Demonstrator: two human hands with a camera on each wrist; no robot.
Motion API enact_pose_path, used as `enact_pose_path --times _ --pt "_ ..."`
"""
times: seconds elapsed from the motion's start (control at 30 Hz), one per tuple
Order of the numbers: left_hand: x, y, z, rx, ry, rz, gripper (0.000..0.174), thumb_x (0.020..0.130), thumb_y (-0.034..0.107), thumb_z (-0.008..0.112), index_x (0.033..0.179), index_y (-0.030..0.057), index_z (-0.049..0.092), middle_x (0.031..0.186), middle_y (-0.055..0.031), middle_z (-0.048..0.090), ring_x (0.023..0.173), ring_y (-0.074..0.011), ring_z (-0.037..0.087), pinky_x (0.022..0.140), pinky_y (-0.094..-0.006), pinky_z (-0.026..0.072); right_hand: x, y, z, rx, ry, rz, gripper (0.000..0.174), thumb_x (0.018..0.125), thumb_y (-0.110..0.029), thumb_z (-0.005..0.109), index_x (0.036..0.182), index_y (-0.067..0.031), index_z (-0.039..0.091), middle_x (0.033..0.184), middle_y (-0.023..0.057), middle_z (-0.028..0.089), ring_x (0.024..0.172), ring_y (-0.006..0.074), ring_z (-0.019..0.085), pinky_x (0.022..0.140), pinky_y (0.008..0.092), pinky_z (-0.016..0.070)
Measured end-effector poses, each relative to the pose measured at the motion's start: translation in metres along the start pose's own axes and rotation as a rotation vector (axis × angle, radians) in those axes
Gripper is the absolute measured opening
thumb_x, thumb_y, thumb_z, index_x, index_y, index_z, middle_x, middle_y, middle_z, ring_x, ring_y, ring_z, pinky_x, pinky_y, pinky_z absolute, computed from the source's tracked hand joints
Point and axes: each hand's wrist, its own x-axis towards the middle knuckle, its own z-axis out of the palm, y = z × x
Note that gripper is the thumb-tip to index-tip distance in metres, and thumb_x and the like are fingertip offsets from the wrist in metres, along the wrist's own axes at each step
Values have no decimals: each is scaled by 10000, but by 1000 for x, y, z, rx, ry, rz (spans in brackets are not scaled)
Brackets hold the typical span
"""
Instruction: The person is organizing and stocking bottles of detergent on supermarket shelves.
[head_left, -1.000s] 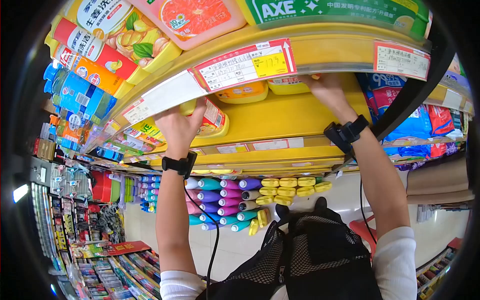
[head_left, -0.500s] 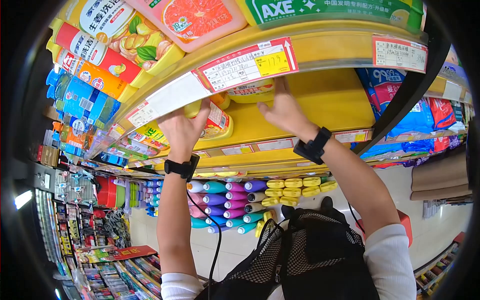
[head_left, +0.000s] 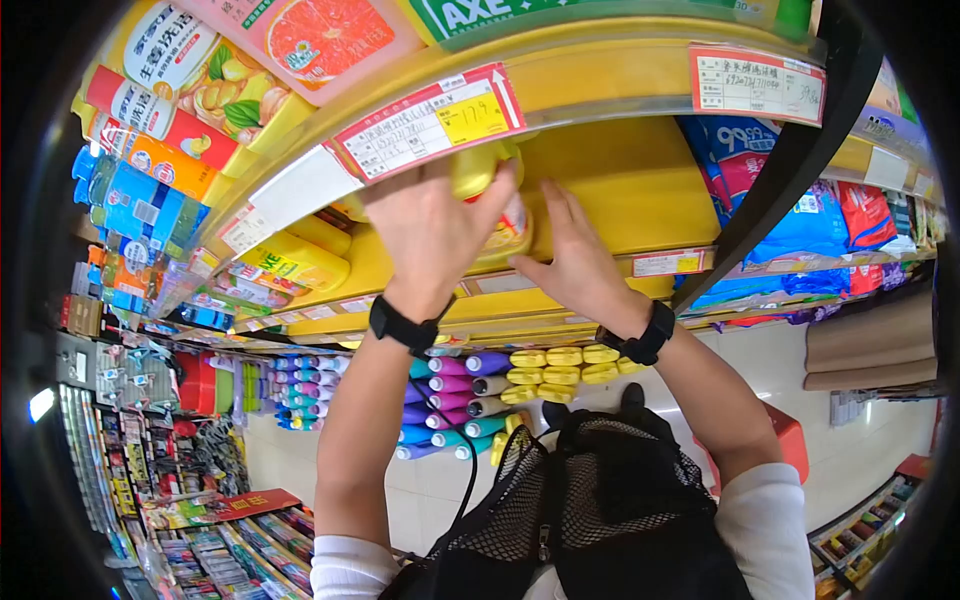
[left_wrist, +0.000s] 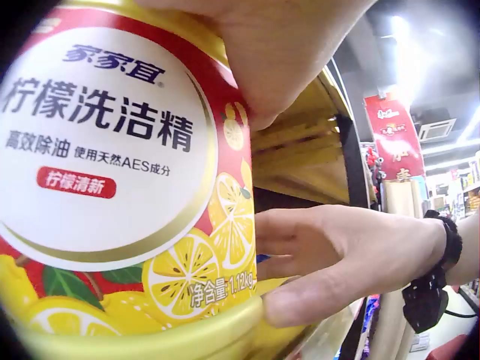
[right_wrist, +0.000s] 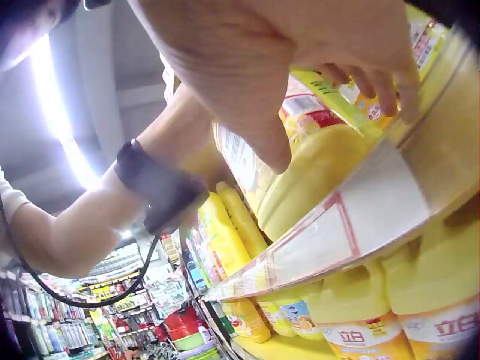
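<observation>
Gripped 1 bottle (left_wrist: 124,187) near top with left hand (head_left: 430,228), seemingly; touched its side with straight-fingered right hand (head_left: 586,265).

The lemon dish-soap bottle (left_wrist: 124,180) is yellow; its red label (left_wrist: 226,124) bears a white disc (left_wrist: 135,225) edged in gold, navy lettering (left_wrist: 97,112), yellow lemon slices (left_wrist: 178,268) and green leaves (left_wrist: 67,289). On the front edge of the yellow upper shelf (head_left: 610,80), a price tag (head_left: 430,122) is white, bordered red, with a yellow patch (head_left: 471,117). The wristbands (head_left: 403,326) are black, the sleeves (head_left: 765,525) white.
</observation>
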Motion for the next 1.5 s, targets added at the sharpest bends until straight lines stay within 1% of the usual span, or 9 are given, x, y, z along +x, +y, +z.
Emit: enact_pose_path --times 0.23,0.43,0.57,0.87,1.0,1.1,1.17,1.23,1.5 --pt "23 88 30 -151 -69 -62 467 745 443 749 1061 104 686 948 -107 670 874 -278 647 777 -444 480 -4 41 -40 107 86 38 813 761 -88 788 1395 79 307 1310 277 462 1249 426 466 1037 436 411" --pt "49 117 75 -421 -74 -109 387 760 354 725 1049 98 694 986 -117 681 956 -283 648 816 -437 505 18 82 -63 -30 213 48 740 800 29 696 1430 36 306 1422 234 429 1321 319 423 1106 375 332" --pt "58 120 101 -631 -122 -209 335 773 293 706 1052 109 695 1023 -111 684 980 -315 639 838 -430 512 39 108 -63 -191 243 -41 735 787 28 665 1411 70 278 1372 304 411 1288 466 392 1087 448 326" --pt "56 119 131 -679 126 -229 322 854 331 664 1096 119 683 1014 -124 697 921 -324 665 797 -436 535 60 136 -50 43 305 28 698 829 -98 696 1393 82 328 1397 319 409 1266 487 392 1069 485 334" --pt "48 104 97 -632 -245 -162 316 885 313 620 1108 97 676 1023 -129 693 926 -344 662 783 -461 535 36 118 -57 -191 238 44 678 863 -115 680 1402 99 329 1390 315 418 1257 452 445 1055 460 385" --pt "20 80 71 -411 -52 42 344 885 350 628 1054 54 673 984 -148 686 885 -330 665 729 -447 528 18 131 -54 -52 253 161 688 877 -114 668 1420 105 308 1379 303 426 1244 421 485 1045 434 426" --pt "4 57 49 -308 -282 0 248 772 184 629 936 7 684 898 -138 673 844 -306 651 706 -469 501 16 124 -53 -59 281 176 685 874 -95 653 1429 98 300 1376 298 428 1245 412 495 1047 417 439" --pt "8 40 43 -99 -244 77 231 786 187 647 955 36 693 834 -129 662 781 -310 645 676 -479 497 17 116 -53 -26 292 196 675 871 -85 644 1427 92 305 1378 301 426 1257 427 479 1056 425 426" --pt "-5 -47 50 -222 -224 -27 356 842 390 734 1056 108 695 911 -109 705 800 -330 676 640 -431 539 19 98 -58 -126 248 255 664 864 -76 629 1424 79 308 1392 313 411 1295 471 405 1100 449 357"
